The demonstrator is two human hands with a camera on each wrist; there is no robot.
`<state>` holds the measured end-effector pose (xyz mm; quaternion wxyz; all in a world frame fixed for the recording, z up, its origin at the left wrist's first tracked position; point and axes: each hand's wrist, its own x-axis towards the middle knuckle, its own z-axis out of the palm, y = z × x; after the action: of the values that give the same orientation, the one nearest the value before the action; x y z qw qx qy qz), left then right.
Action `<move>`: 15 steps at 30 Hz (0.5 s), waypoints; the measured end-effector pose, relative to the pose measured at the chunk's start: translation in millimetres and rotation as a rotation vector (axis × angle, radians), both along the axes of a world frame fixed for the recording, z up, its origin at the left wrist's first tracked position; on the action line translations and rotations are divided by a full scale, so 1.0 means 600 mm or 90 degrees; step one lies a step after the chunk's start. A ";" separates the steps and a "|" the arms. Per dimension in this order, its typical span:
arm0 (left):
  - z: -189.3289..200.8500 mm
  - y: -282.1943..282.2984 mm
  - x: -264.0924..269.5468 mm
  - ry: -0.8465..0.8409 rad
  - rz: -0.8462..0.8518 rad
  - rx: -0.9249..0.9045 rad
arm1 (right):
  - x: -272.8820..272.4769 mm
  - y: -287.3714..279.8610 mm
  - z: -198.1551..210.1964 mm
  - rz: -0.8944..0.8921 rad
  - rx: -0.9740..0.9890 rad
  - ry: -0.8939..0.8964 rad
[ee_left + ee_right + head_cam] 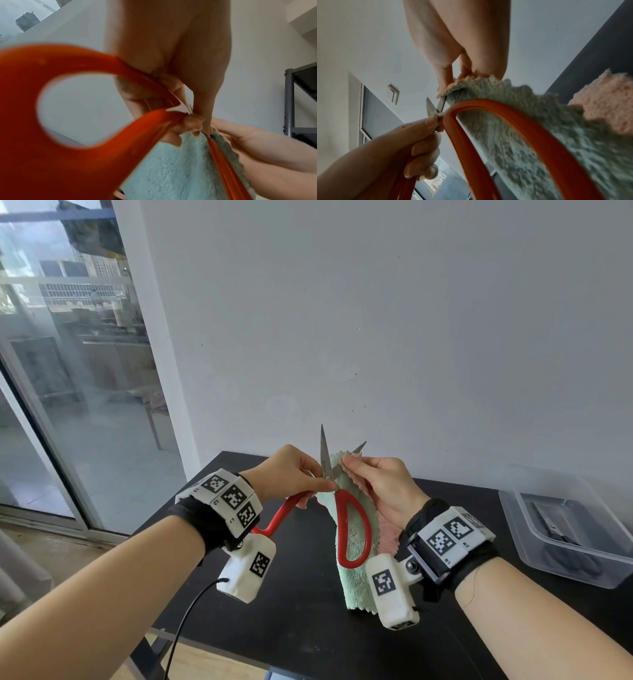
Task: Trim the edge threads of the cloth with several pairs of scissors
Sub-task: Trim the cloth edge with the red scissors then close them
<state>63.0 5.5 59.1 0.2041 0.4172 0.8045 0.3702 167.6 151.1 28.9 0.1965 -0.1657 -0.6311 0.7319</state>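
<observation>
Red-handled scissors [352, 529] point upward above the black table, their steel blades [324, 451] spread apart. My left hand [291, 477] grips them near the pivot, fingers curled round one red handle loop [51, 121]. The other loop [505, 121] hangs free in front of the cloth. A fluffy mint-green cloth [356, 580] with a pink reverse side [388, 534] hangs down to the table. My right hand [380, 484] pinches its top zigzag edge [471, 83] between the open blades.
A clear plastic bin [575, 529] holding dark scissors stands at the right on the black table [291, 621]. A white wall rises close behind. Glass sliding doors are to the left. A cable [185, 621] trails from the left wrist camera.
</observation>
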 end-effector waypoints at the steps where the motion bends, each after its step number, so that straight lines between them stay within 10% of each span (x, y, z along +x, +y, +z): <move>1: -0.001 0.001 -0.001 0.005 -0.003 -0.002 | 0.001 -0.001 -0.001 0.010 0.007 -0.006; 15: -0.004 0.011 -0.004 0.029 -0.023 -0.013 | 0.001 0.004 -0.011 0.029 -0.073 0.001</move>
<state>60.6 12.1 56.6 0.1964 0.4379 0.8052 0.3483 168.2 153.3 22.5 0.1701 -0.1618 -0.5918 0.7711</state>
